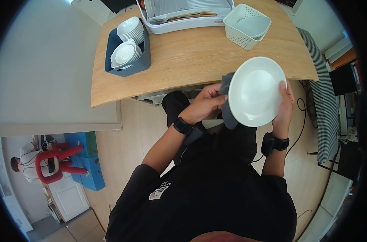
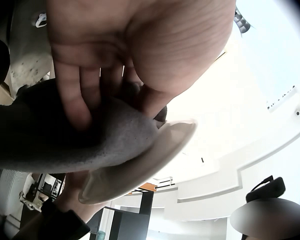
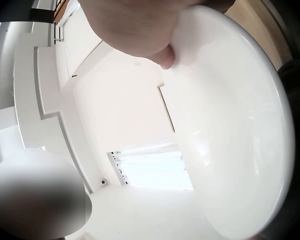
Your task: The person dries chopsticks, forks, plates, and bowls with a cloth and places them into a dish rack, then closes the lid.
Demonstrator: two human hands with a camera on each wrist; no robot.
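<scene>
Table: wood top, beyond the person's lap. Dish rack: at far edge, approx. center. Blue-gray bin: on LH side of tabletop. White basket: on RH side, near rack. White plate: held over the lap at the table's near edge, RH of center; hollow face up toward the head cam. In that view its outline is oval — long axis runs approx. fore-aft, far end tipped slightly right. Gray cloth: at plate's LH rim, partly beneath it. Left hand: fingers bent, gripping cloth. Right hand: grasping plate's RH rim — thumb on the upper face.
</scene>
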